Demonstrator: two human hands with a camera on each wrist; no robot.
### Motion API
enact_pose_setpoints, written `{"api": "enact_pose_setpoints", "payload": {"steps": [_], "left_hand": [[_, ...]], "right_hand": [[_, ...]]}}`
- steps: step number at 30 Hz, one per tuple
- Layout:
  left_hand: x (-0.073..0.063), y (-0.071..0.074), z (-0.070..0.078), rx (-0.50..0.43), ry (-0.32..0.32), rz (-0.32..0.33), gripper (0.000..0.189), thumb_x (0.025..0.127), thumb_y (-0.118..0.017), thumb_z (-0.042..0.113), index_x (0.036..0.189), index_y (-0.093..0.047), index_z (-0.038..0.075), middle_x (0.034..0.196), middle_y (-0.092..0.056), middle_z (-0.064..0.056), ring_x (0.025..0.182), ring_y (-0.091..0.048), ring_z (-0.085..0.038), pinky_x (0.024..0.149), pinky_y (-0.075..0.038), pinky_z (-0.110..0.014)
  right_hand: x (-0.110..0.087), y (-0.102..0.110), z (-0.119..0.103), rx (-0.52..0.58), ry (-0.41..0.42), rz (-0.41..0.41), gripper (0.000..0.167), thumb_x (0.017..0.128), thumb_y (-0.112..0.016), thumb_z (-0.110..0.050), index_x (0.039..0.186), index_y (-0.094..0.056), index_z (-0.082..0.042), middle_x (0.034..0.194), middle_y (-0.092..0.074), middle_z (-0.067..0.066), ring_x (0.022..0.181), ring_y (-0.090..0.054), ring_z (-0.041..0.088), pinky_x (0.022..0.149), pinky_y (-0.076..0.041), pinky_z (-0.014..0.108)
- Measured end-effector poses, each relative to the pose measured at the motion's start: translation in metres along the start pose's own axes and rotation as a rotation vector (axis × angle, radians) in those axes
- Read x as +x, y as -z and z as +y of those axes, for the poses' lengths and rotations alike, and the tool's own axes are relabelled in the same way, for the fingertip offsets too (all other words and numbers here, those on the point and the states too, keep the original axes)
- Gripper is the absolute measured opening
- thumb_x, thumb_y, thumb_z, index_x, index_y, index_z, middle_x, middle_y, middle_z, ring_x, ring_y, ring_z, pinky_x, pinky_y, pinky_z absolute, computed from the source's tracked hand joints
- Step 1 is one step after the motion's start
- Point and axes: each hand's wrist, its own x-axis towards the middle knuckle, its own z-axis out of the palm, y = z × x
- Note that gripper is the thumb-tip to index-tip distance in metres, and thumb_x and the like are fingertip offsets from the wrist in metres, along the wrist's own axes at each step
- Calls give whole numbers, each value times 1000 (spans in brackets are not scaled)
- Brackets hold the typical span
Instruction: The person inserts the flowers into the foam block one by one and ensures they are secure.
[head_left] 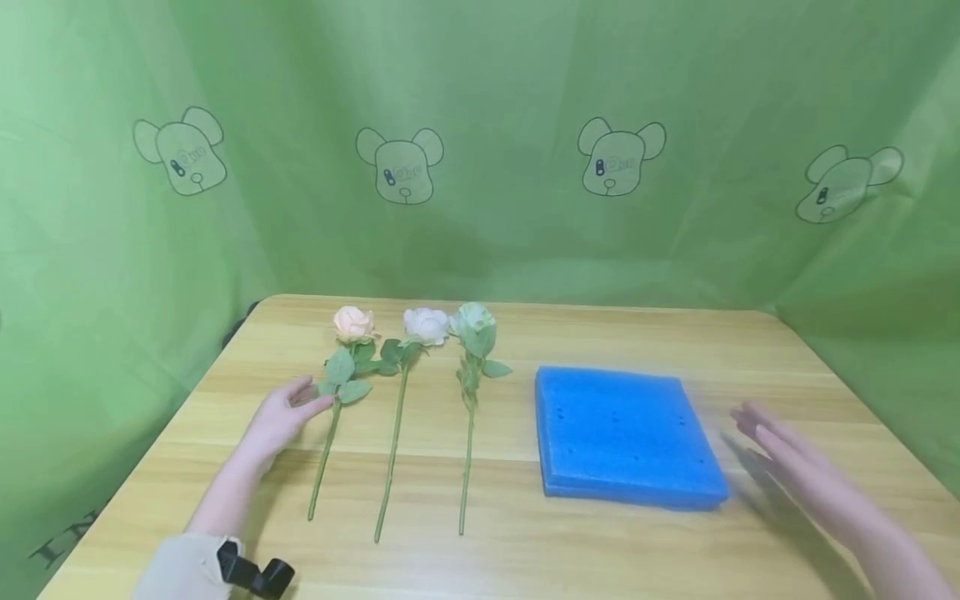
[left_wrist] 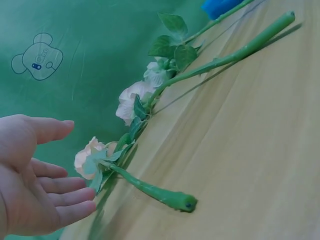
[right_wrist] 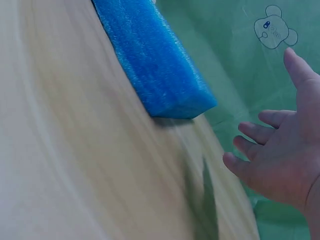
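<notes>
My left hand (head_left: 283, 417) is beside the stem of a pale pink artificial rose (head_left: 353, 323), near its leaves. In the left wrist view its fingers are spread and nothing is held. A white-lilac rose (head_left: 426, 326) and a pale green rose (head_left: 474, 321) lie to the right, their stems toward the front. Right of the flowers lies a thick blue foam block (head_left: 626, 433), with several small holes in its top. My right hand (head_left: 802, 467) hovers to the right of the block, apart from it, fingers extended; the right wrist view shows the palm with nothing in it.
Everything lies on a light wood-grain table (head_left: 502, 567). A green curtain (head_left: 495, 242) printed with bear heads hangs behind and along both sides. A black strap mount (head_left: 255, 571) sits on my left wrist over a pale sleeve (head_left: 183, 568).
</notes>
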Motion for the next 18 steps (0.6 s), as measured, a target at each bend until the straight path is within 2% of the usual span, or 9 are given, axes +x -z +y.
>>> {"api": "enact_pose_setpoints", "payload": {"steps": [5, 7, 9, 14, 18], "left_hand": [[-3, -4, -5, -131, 50, 5, 69, 93, -56, 24, 139, -21, -13, 136, -35, -33, 124, -38, -42, 103, -37, -44], [-3, -5, -7, -164, 69, 6, 66, 93, -56, 21, 139, -22, -14, 135, -37, -33, 122, -41, -41, 102, -39, -42], [-4, -6, -9, -194, 74, 5, 65, 93, -55, 18, 138, -22, -15, 134, -38, -34, 121, -43, -41, 100, -41, -41], [-4, -9, -10, -267, 88, 1, 62, 92, -55, 11, 137, -22, -16, 129, -40, -35, 110, -53, -36, 92, -49, -35], [-4, -10, -11, -288, 101, 17, 58, 90, -56, 5, 134, -26, -18, 123, -46, -36, 96, -61, -26, 84, -53, -32]], "right_hand": [[1, -3, 10, 324, 73, -171, 48, 103, -11, -8, 144, 13, -3, 141, -27, -25, 121, -36, -9, 94, -30, 9], [2, -6, 11, 399, 88, -207, 48, 102, -10, -6, 144, 13, -4, 140, -30, -25, 123, -36, -6, 94, -31, 11], [1, -9, 11, 465, 53, -232, 49, 103, -10, -9, 145, 13, -8, 144, -28, -22, 124, -35, -5, 96, -31, 12], [-1, -15, 8, 498, -30, -236, 50, 103, -12, -14, 147, 10, -14, 153, -13, -11, 127, -30, -7, 97, -29, 12], [1, -18, 7, 465, -7, -226, 49, 103, -12, -11, 148, 8, -11, 153, -13, -10, 127, -28, -9, 98, -27, 12]]}}
